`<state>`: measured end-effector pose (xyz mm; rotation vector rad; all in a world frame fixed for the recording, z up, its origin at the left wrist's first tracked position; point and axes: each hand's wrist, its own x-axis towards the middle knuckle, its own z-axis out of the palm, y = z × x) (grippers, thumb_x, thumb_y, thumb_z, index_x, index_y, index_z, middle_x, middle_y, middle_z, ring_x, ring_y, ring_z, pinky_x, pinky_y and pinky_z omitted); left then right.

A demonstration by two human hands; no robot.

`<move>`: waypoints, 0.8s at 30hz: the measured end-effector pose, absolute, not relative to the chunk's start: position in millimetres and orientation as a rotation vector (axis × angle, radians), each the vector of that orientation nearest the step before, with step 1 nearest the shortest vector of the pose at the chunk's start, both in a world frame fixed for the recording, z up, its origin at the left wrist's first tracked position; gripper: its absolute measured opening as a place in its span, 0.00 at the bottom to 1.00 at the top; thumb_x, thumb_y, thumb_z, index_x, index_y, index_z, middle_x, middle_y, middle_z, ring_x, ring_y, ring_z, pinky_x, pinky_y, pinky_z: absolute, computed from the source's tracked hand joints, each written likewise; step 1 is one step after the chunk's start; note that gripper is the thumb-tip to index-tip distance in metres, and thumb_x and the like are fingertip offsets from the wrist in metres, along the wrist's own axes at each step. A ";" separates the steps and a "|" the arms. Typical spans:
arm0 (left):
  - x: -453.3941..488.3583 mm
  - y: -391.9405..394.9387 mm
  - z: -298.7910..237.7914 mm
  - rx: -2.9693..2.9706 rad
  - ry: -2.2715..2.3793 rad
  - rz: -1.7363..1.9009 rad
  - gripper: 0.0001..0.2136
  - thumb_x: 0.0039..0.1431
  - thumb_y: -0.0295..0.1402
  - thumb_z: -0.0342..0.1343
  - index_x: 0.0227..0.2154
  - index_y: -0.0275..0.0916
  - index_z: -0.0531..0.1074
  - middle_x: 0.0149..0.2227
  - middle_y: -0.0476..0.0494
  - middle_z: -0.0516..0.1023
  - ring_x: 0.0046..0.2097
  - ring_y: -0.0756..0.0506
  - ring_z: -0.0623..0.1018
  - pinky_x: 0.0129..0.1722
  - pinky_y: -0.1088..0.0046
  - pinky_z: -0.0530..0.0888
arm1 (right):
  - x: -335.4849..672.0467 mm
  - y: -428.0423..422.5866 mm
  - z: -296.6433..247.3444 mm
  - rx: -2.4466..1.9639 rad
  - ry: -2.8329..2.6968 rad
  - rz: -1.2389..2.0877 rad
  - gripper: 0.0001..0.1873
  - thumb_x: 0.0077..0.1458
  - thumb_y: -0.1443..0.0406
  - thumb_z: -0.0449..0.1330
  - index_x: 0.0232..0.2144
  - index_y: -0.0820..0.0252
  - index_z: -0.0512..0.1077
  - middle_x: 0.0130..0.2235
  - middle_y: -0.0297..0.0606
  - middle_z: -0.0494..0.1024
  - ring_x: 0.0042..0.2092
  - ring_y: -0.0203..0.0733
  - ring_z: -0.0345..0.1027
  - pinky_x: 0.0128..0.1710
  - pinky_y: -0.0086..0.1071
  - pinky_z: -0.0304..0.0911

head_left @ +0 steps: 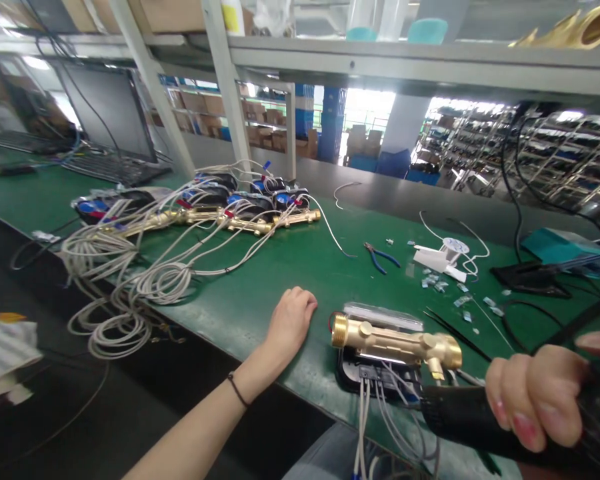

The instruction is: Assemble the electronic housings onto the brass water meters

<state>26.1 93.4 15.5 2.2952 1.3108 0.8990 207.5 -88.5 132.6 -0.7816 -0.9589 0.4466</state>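
Observation:
My left hand (pixel 293 319) rests on the green bench with its fingers curled in, and nothing shows in it. At the lower right, my right hand (pixel 537 397) is wrapped around a black hand tool with a thick round barrel (pixel 460 413); its exact kind is unclear. The barrel's front end is close to a brass pipe fitting (pixel 395 343) with threaded ends. That fitting lies across an open black housing (pixel 347 373), from which several grey cables (pixel 365 407) hang over the bench edge. A clear plastic cover (pixel 380 315) lies behind the brass body.
Several finished-looking brass meters (pixel 250 223) with coiled grey cables (pixel 165 283) lie to the left. Blue-handled pliers (pixel 383 257), a white spool (pixel 455 248), small clear packets (pixel 435 282) and black tweezers (pixel 455 331) lie farther back. A shelf (pixel 380 63) spans above; a laptop (pixel 105 110) stands left.

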 end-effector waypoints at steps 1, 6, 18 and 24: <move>24.9 91.7 17.7 2.283 1.301 0.915 0.07 0.57 0.25 0.53 0.25 0.36 0.70 0.28 0.49 0.72 0.34 0.47 0.73 0.37 0.69 0.70 | 210.2 -88.2 129.7 -0.766 -0.960 0.448 0.18 0.52 0.57 0.63 0.44 0.53 0.66 0.18 0.23 0.58 0.17 0.29 0.48 0.16 0.27 0.50; 8.7 59.3 30.8 2.148 1.248 1.027 0.07 0.62 0.31 0.50 0.30 0.39 0.70 0.27 0.51 0.76 0.29 0.50 0.76 0.30 0.75 0.72 | 211.3 -88.3 128.2 -0.767 -0.946 0.394 0.17 0.52 0.57 0.63 0.44 0.53 0.67 0.17 0.23 0.58 0.15 0.28 0.47 0.14 0.28 0.48; 22.1 -19.0 42.8 2.305 0.774 1.096 0.06 0.63 0.25 0.50 0.36 0.38 0.71 0.35 0.47 0.77 0.37 0.50 0.77 0.38 0.76 0.75 | 192.8 -99.0 158.4 -0.971 -0.834 0.369 0.16 0.55 0.52 0.59 0.36 0.57 0.65 0.17 0.25 0.63 0.17 0.31 0.55 0.16 0.30 0.53; 37.9 -18.3 32.9 2.483 0.720 1.102 0.07 0.62 0.22 0.51 0.40 0.36 0.70 0.38 0.44 0.74 0.42 0.49 0.74 0.43 0.71 0.74 | 204.2 -114.1 149.3 -0.918 -0.883 0.516 0.17 0.53 0.58 0.63 0.42 0.56 0.64 0.23 0.27 0.66 0.22 0.33 0.60 0.22 0.33 0.59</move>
